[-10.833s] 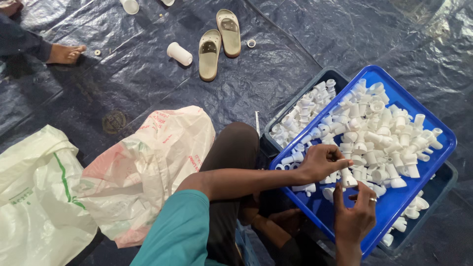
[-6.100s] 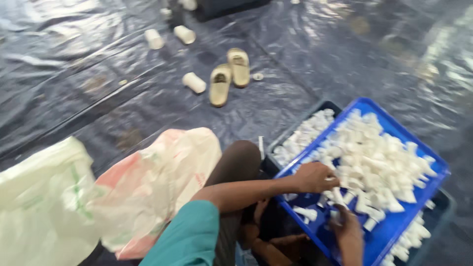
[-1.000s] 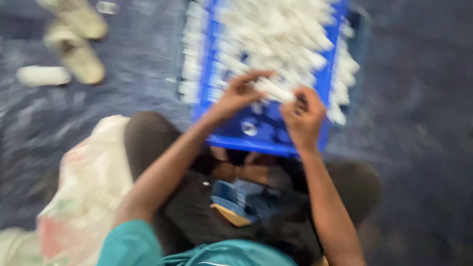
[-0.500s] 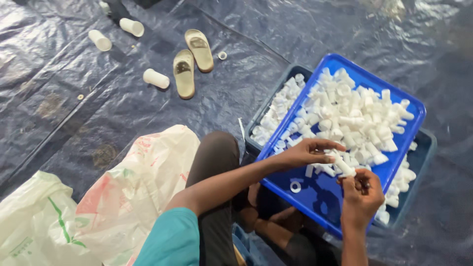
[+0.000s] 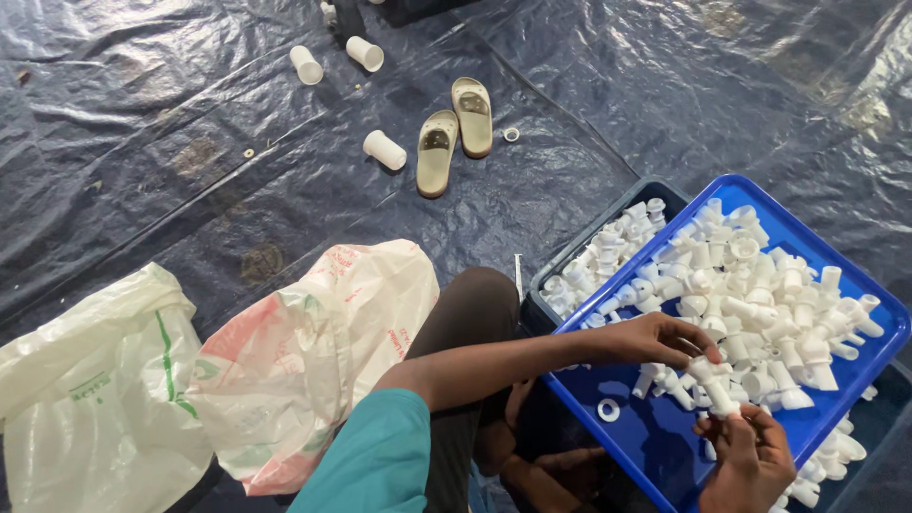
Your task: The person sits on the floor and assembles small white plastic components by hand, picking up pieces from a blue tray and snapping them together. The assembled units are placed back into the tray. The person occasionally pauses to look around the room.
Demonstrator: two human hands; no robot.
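I see left hand (image 5: 655,340) at lower right of frame, fingertips pinched on top end of white plastic fitting (image 5: 714,384). Right hand (image 5: 749,458) at bottom right edge, fingers closed round lower end of same fitting. Fitting held just above blue tray (image 5: 655,446), near heap of white fittings (image 5: 760,294). Loose white ring (image 5: 608,410) on tray floor. Dark crate (image 5: 570,258) under tray, more fittings inside. Two plastic sacks (image 5: 218,370) lower left. Pair of sandals (image 5: 454,133) upper centre.

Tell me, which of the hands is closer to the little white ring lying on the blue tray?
It's close, but the left hand looks nearer: it hovers just up and right of the white ring on the blue tray. The right hand sits farther off to the ring's right, holding a white fitting.
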